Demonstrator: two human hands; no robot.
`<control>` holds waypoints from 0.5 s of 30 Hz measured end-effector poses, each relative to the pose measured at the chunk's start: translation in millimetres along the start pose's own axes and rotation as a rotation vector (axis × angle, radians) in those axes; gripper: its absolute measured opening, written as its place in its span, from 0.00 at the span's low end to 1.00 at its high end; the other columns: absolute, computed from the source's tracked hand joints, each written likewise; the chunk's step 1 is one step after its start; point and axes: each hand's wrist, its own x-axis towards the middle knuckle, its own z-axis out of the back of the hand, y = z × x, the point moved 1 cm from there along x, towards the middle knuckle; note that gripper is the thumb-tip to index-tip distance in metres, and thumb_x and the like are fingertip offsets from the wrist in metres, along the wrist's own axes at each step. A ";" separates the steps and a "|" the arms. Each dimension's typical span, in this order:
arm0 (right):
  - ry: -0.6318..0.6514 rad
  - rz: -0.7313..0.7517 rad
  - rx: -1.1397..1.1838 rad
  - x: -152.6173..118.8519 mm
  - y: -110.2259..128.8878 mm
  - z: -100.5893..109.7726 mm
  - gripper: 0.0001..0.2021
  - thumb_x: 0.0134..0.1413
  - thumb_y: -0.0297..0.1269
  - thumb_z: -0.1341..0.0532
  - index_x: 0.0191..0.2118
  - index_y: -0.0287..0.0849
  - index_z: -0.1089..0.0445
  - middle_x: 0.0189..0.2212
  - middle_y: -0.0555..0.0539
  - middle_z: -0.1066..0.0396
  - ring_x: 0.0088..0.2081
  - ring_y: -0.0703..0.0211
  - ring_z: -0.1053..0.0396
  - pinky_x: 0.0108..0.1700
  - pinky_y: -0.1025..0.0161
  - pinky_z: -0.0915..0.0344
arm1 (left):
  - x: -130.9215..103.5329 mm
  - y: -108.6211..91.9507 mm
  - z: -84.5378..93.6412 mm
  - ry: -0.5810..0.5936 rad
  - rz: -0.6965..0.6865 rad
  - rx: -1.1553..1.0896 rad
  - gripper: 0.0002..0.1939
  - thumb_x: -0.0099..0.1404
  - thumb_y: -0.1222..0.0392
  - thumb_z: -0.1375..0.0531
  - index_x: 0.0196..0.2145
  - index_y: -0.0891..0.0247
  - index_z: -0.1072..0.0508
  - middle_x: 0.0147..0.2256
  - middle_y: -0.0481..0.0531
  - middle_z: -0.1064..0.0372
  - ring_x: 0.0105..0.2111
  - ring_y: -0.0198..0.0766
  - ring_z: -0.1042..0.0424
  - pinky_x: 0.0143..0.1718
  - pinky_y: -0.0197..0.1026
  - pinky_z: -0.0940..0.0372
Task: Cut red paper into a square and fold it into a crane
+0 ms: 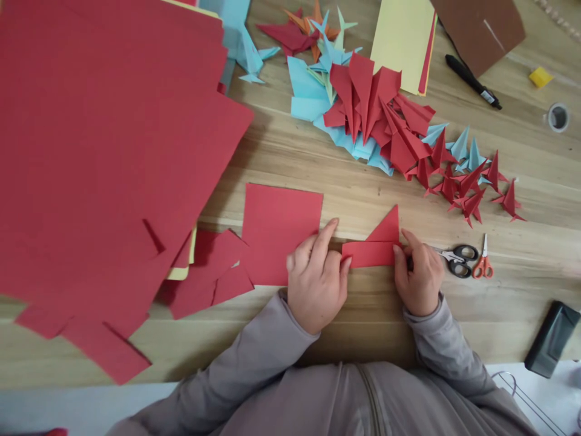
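Note:
A small folded red paper (370,254), with a flat strip in front and a triangular flap standing out behind, lies between my hands on the wooden table. My left hand (318,281) has its thumb at the strip's left end, its fingers apart and the index finger stretched forward. My right hand (420,272) holds the paper's right end between thumb and fingers. A square red sheet (281,233) lies flat beside my left hand, partly under its fingers.
Large red sheets (104,145) are stacked at the left, with red scraps (200,284) nearby. Folded red pieces (385,115) and small red and blue figures (467,188) lie at the back. Black scissors (460,260), orange scissors (483,263) and a black case (551,339) are at the right.

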 end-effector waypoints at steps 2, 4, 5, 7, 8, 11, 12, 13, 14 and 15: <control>0.012 0.005 -0.031 1.3 0.9 0.1 0.15 0.59 0.33 0.46 0.51 0.39 0.36 0.28 0.45 0.28 0.30 0.55 0.32 0.34 0.60 0.39 | 0.1 1.0 1.9 -0.020 0.016 -0.009 0.07 0.63 0.60 0.45 0.27 0.62 0.34 0.57 0.59 0.38 0.47 0.52 0.35 0.40 0.53 0.39; 0.040 0.017 -0.044 2.3 1.5 0.3 0.15 0.60 0.33 0.47 0.51 0.40 0.35 0.32 0.43 0.27 0.32 0.54 0.31 0.35 0.59 0.39 | -2.7 0.8 5.3 -0.084 0.011 -0.018 0.05 0.62 0.59 0.44 0.34 0.64 0.32 0.57 0.63 0.39 0.48 0.53 0.34 0.41 0.53 0.37; 0.052 0.021 -0.042 2.7 1.6 0.4 0.15 0.60 0.33 0.48 0.51 0.40 0.35 0.33 0.42 0.26 0.33 0.54 0.30 0.36 0.59 0.39 | -5.5 -0.6 6.8 -0.123 -0.042 -0.021 0.08 0.62 0.60 0.44 0.38 0.65 0.31 0.57 0.64 0.39 0.49 0.52 0.33 0.42 0.53 0.37; 0.064 0.017 -0.032 3.4 1.6 0.5 0.15 0.60 0.33 0.49 0.52 0.41 0.35 0.35 0.42 0.26 0.34 0.54 0.30 0.37 0.59 0.39 | -13.7 -6.5 7.6 -0.184 -0.262 -0.019 0.13 0.61 0.62 0.44 0.44 0.65 0.31 0.55 0.62 0.37 0.51 0.50 0.33 0.44 0.50 0.35; 0.064 0.011 -0.032 3.8 1.6 0.4 0.15 0.60 0.33 0.49 0.51 0.40 0.34 0.35 0.42 0.26 0.34 0.54 0.30 0.37 0.59 0.39 | -18.5 -10.8 6.1 -0.160 -0.423 -0.024 0.14 0.61 0.64 0.45 0.45 0.64 0.31 0.54 0.59 0.35 0.51 0.47 0.33 0.46 0.48 0.35; 0.049 -0.004 -0.040 4.9 1.9 -0.2 0.15 0.61 0.34 0.49 0.50 0.40 0.33 0.33 0.42 0.26 0.32 0.55 0.30 0.36 0.60 0.39 | -29.6 -21.5 -3.0 -0.006 -0.548 0.033 0.18 0.64 0.60 0.46 0.49 0.70 0.31 0.55 0.59 0.36 0.55 0.47 0.37 0.54 0.47 0.39; 0.041 -0.003 -0.043 5.2 2.1 -0.5 0.14 0.61 0.34 0.49 0.49 0.39 0.33 0.32 0.43 0.26 0.32 0.55 0.31 0.35 0.60 0.40 | -31.5 -23.9 -6.4 0.063 -0.528 0.045 0.21 0.65 0.57 0.47 0.51 0.72 0.32 0.57 0.60 0.39 0.57 0.48 0.40 0.57 0.48 0.41; 0.034 0.004 -0.046 5.4 2.4 -0.7 0.14 0.61 0.33 0.49 0.49 0.39 0.32 0.32 0.43 0.26 0.31 0.55 0.31 0.35 0.60 0.40 | -32.5 -25.7 -9.3 0.122 -0.506 0.056 0.24 0.65 0.54 0.48 0.53 0.74 0.34 0.58 0.61 0.41 0.59 0.50 0.43 0.58 0.50 0.44; 0.030 0.013 -0.049 5.6 2.6 -0.8 0.14 0.61 0.33 0.49 0.48 0.39 0.32 0.31 0.43 0.26 0.31 0.56 0.32 0.34 0.61 0.40 | -32.9 -26.8 -11.5 0.174 -0.485 0.061 0.27 0.65 0.52 0.48 0.54 0.76 0.36 0.60 0.62 0.44 0.61 0.51 0.46 0.60 0.52 0.46; 0.027 0.025 -0.052 5.7 2.7 -0.7 0.14 0.61 0.33 0.48 0.48 0.39 0.31 0.30 0.44 0.26 0.30 0.57 0.32 0.34 0.61 0.41 | -32.7 -27.5 -12.9 0.211 -0.468 0.062 0.29 0.65 0.50 0.49 0.56 0.76 0.37 0.61 0.63 0.47 0.62 0.52 0.49 0.60 0.53 0.47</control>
